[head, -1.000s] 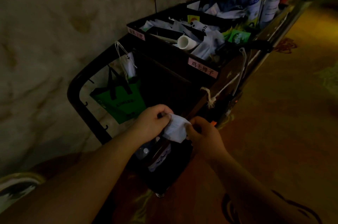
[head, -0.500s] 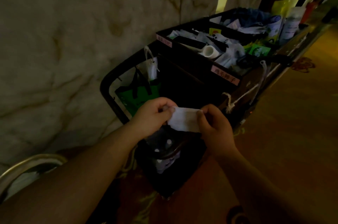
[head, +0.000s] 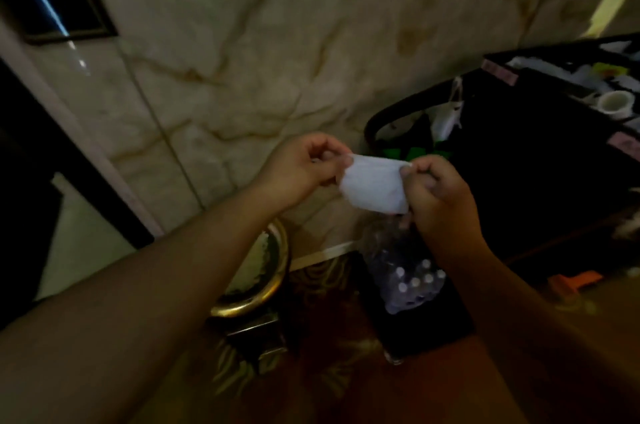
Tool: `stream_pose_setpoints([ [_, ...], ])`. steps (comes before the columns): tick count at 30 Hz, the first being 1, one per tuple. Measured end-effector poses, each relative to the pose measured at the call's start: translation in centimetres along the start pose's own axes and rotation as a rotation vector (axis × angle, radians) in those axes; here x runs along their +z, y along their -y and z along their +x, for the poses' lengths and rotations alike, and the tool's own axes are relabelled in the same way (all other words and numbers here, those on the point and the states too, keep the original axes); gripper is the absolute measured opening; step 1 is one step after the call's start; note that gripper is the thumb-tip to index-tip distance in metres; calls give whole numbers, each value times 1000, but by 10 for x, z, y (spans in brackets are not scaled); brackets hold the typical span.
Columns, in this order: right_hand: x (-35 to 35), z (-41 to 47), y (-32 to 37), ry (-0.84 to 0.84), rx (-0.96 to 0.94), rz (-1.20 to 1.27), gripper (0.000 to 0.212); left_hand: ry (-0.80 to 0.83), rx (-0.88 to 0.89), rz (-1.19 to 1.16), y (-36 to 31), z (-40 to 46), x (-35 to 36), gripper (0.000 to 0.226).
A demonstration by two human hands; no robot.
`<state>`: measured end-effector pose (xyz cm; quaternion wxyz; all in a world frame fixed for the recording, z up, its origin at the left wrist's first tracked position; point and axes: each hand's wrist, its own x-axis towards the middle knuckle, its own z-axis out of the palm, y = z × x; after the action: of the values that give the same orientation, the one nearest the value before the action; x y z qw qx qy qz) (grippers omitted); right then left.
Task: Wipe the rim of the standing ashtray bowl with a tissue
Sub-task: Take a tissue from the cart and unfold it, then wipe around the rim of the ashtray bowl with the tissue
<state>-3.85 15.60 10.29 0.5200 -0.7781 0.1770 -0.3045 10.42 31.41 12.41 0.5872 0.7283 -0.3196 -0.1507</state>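
A white tissue hangs stretched between both my hands at chest height. My left hand pinches its left corner and my right hand pinches its right corner. Below and to the left stands the ashtray, a bowl with a shiny gold rim on a dark square stand. Pale gravel fills the bowl. My left forearm hides most of it; only the right arc of the rim shows. The tissue is well above the rim and not touching it.
A black housekeeping cart with supplies on top stands at the right. A pack of water bottles sits in its lower end. A marble wall is straight ahead, a dark doorway at the left, patterned carpet below.
My view has swung left from the cart toward the wall, bringing the gold-rimmed ashtray into sight. Both hands have lifted the tissue and spread it wider between them.
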Motion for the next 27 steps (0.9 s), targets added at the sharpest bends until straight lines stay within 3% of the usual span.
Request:
stream_pose_setpoints([
  [5,86,-18,28,71,79,134,20,-100,-33,41,8,-41,-88,13],
  [14,188,11,16,145,141,97,22,-291,-119,18,59,-57,-148,3],
  [21,245,66,-86,210,243,49,14,-412,-271,-3,173,0,-134,6],
  [27,266,77,-193,209,381,28,12,-395,-427,-3,274,34,-100,8],
])
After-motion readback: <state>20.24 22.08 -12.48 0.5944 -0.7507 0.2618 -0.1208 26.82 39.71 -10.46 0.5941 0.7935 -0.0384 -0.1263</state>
